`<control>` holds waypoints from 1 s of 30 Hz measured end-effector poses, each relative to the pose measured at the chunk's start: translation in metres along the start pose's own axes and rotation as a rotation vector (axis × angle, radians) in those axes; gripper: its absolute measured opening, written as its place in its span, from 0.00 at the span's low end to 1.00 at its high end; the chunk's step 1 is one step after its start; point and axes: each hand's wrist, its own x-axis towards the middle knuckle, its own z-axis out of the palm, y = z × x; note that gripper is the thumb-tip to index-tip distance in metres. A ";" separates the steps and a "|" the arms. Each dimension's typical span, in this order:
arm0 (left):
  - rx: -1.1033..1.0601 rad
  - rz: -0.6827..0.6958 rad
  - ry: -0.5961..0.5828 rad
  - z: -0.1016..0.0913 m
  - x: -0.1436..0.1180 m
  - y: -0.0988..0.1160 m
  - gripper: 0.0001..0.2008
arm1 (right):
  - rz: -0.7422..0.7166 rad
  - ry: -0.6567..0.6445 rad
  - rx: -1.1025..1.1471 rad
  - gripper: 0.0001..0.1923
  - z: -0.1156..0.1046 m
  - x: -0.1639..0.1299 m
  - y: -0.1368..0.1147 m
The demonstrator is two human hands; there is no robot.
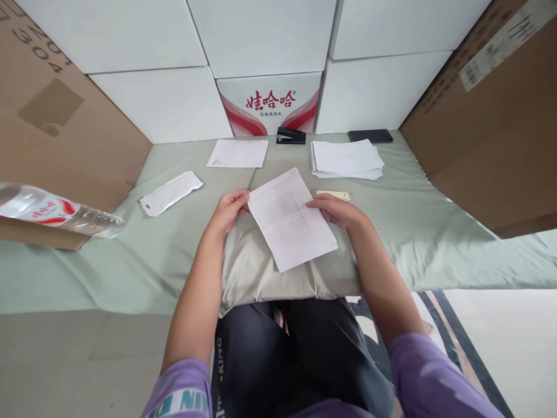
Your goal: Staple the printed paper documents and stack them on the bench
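Left hand [229, 211] and right hand [338, 210] pinching illegibly marked paper [291, 229], yellowish object [340, 194] partly hidden, bottle [52, 210] cut off

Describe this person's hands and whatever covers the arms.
The left hand and right hand are bare; no glove, watch or bracelet shows. The purple sleeves are short. The left sleeve carries teal lettering on a pale patch, partly cut off; the right sleeve shows no print.

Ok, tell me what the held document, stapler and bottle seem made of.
Held document: matte white paper, thin and straight-edged.
Stapler: smooth black casing with a slight sheen, probably plastic, possibly painted metal.
Bottle: glossy, likely clear plastic, being see-through with bright highlights.
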 end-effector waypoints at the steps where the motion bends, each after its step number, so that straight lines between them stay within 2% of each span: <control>1: 0.012 -0.001 -0.025 0.000 0.000 0.000 0.17 | -0.016 -0.010 0.003 0.10 0.002 0.002 0.001; 5: 0.052 -0.036 -0.151 0.003 -0.004 0.000 0.17 | -0.111 -0.033 0.064 0.12 0.012 0.010 0.008; 8: 0.052 -0.062 -0.199 0.007 -0.005 -0.001 0.18 | -0.245 -0.003 0.123 0.13 0.023 0.017 0.014; 13: 0.020 -0.076 -0.137 0.011 -0.005 -0.002 0.21 | -0.456 0.190 0.172 0.17 0.039 0.024 0.023; 16: 0.002 -0.091 -0.091 0.012 -0.006 -0.001 0.23 | -0.469 0.271 0.161 0.15 0.043 0.024 0.024; 18: 0.005 -0.109 -0.102 0.014 -0.008 0.000 0.25 | -0.431 0.284 0.109 0.11 0.041 0.024 0.023; 21: 0.009 -0.128 -0.180 0.018 -0.011 0.000 0.27 | -0.364 0.297 -0.006 0.06 0.034 0.021 0.019; 24: 0.044 -0.117 -0.251 0.022 -0.013 -0.003 0.26 | -0.340 0.378 -0.166 0.08 0.027 0.017 0.015; 27: 0.090 -0.103 -0.273 0.025 -0.013 -0.006 0.24 | -0.415 0.439 -0.400 0.08 0.023 0.011 0.010; 30: 0.106 -0.131 -0.320 0.027 -0.014 -0.007 0.23 | -0.519 0.376 -0.597 0.07 0.022 0.006 0.006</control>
